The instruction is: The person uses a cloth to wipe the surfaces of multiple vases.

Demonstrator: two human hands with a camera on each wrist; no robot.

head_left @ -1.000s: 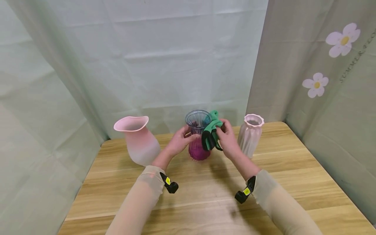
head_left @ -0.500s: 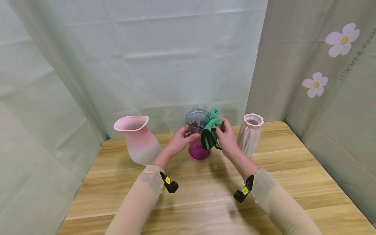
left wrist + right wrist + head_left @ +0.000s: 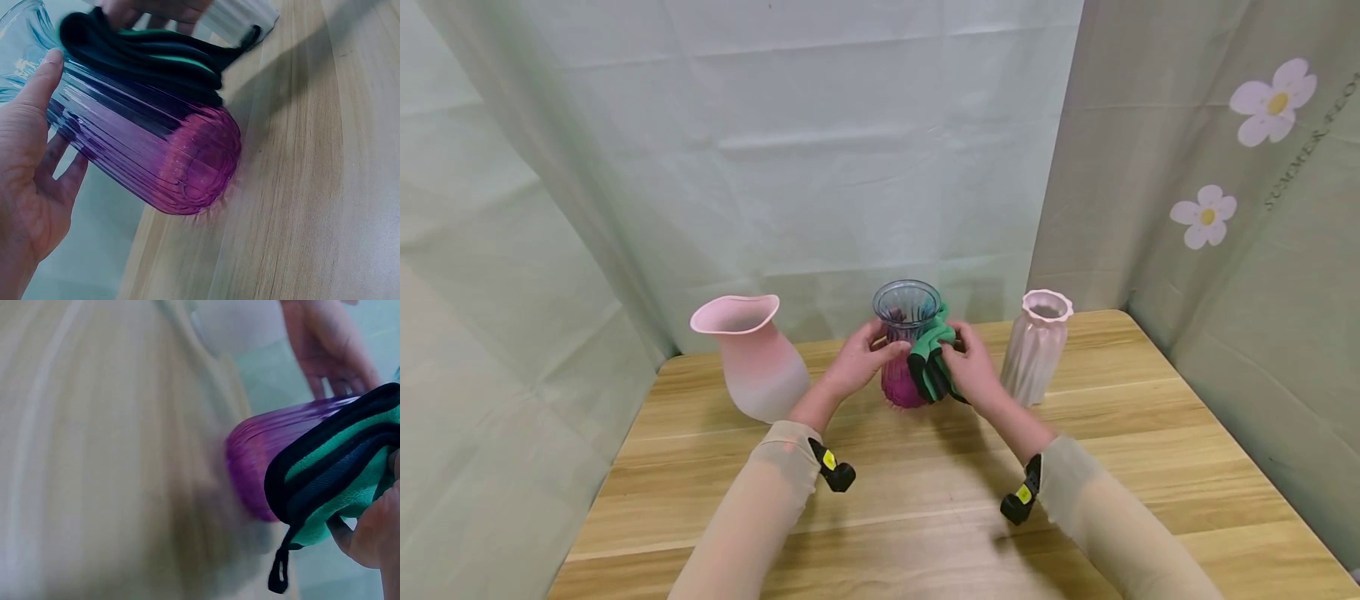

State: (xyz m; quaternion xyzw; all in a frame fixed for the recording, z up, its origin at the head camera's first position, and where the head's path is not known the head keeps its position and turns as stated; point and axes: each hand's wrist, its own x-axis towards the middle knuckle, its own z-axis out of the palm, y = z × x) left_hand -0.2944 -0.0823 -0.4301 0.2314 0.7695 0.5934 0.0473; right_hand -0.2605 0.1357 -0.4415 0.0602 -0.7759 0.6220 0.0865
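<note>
A ribbed glass vase (image 3: 901,385), blue at the rim and purple-pink below, stands upright on the table. My left hand (image 3: 859,362) grips its left side, thumb in front and fingers round the back, as the left wrist view shows. In my right hand (image 3: 973,367) a folded green cloth (image 3: 934,337) with black edging is pinched between thumb and fingers. The cloth lies against the right side of the vase. A black hanging loop (image 3: 279,572) dangles from it in the right wrist view. Part of the vase is hidden behind the cloth.
A pink-and-white vase (image 3: 760,367) with a flared mouth stands to the left, close to my left forearm. On the right, a pale pink pleated vase (image 3: 1037,346) stands near my right hand. Behind the wooden table (image 3: 910,508) hangs a pale curtain (image 3: 850,167).
My right hand has moved the cloth down along the right side of the glass vase. The left hand and all the vases stay where they were.
</note>
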